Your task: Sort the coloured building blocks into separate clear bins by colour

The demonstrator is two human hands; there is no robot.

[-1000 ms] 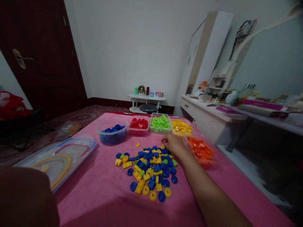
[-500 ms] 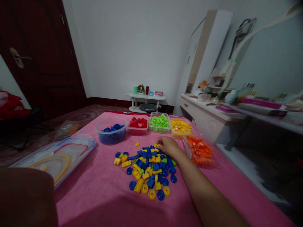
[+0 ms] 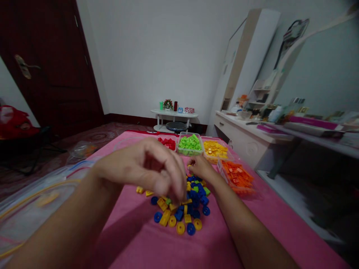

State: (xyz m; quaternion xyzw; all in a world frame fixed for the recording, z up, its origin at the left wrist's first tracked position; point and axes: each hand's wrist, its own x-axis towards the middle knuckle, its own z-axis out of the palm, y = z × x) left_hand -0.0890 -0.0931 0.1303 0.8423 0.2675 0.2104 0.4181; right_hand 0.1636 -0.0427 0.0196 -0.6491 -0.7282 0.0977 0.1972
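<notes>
A heap of blue, yellow and green toy bricks [image 3: 182, 211] lies on the pink cloth [image 3: 146, 243]. My left hand [image 3: 148, 170] hangs over the heap's left half, fingers curled down with their tips among the bricks; what they hold, if anything, is hidden. My right hand [image 3: 200, 168] rests at the heap's far edge, fingertips pinched on a small yellow piece [image 3: 189, 166]. Behind stand tubs of red bricks [image 3: 168, 142], green bricks [image 3: 190, 144] and yellow bricks [image 3: 214, 149]. An orange-brick tub [image 3: 237, 177] sits right of my right hand.
A clear plastic lid with coloured rims [image 3: 42, 194] lies at the left on the cloth. A white desk [image 3: 252, 142] with clutter stands to the right. A small white side table [image 3: 174, 116] and a dark door [image 3: 47, 67] are behind.
My left arm has swung in from the lower left, and its hand now reaches down into the heap, hiding the blue-brick bowl. My right hand has lifted slightly at the heap's far edge.
</notes>
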